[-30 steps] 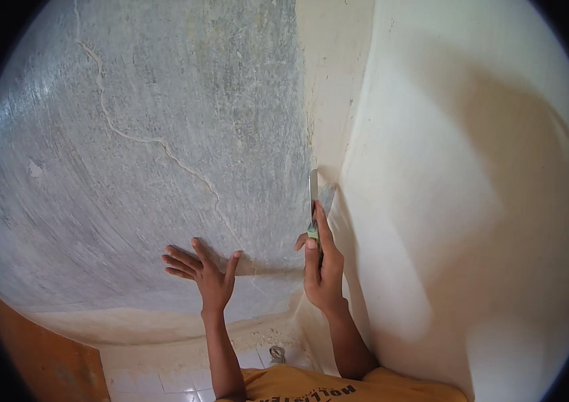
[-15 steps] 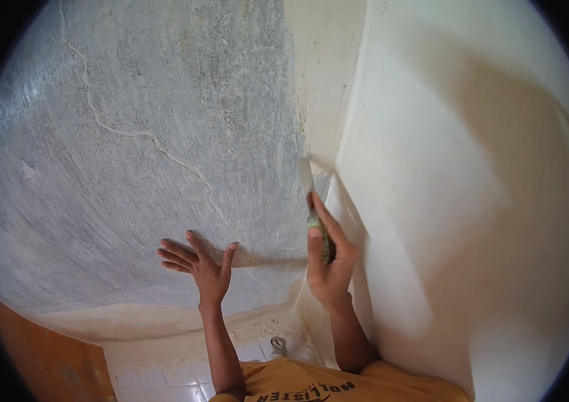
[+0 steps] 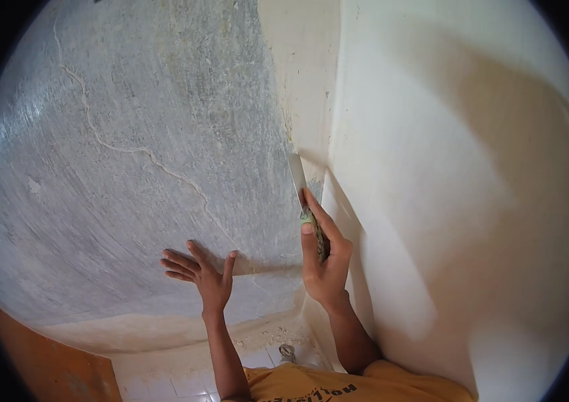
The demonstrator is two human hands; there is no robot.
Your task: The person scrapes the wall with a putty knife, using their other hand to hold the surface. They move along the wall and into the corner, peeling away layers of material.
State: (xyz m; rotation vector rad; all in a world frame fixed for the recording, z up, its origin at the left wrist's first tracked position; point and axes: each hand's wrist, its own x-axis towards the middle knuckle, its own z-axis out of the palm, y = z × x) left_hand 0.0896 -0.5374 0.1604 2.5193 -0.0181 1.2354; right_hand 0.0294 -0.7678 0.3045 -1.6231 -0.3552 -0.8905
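My left hand (image 3: 207, 275) rests with spread fingers against the lower part of the grey wall (image 3: 164, 208) and holds nothing. My right hand (image 3: 326, 258) is wrapped round the green patterned handle of a scraper (image 3: 298, 175), thumb and index finger along it. The thin metal blade points up, its tip at the boundary between the grey surface and the cream strip (image 3: 308, 74) near the corner. A raised pale crack line (image 3: 157, 161) winds down the grey wall towards my left hand.
A white wall (image 3: 432, 201) with shadows on it stands at the right. Below are a tiled floor (image 3: 184, 378), crumbs along the wall's foot, and a foot (image 3: 287, 352). An orange-brown surface (image 3: 50, 355) lies at the lower left. My yellow shirt (image 3: 365, 385) shows at the bottom.
The view has shifted a little. My right hand and the scraper have moved slightly left, and the blade, blurred before, now shows sharply. My left hand keeps its place on the wall.
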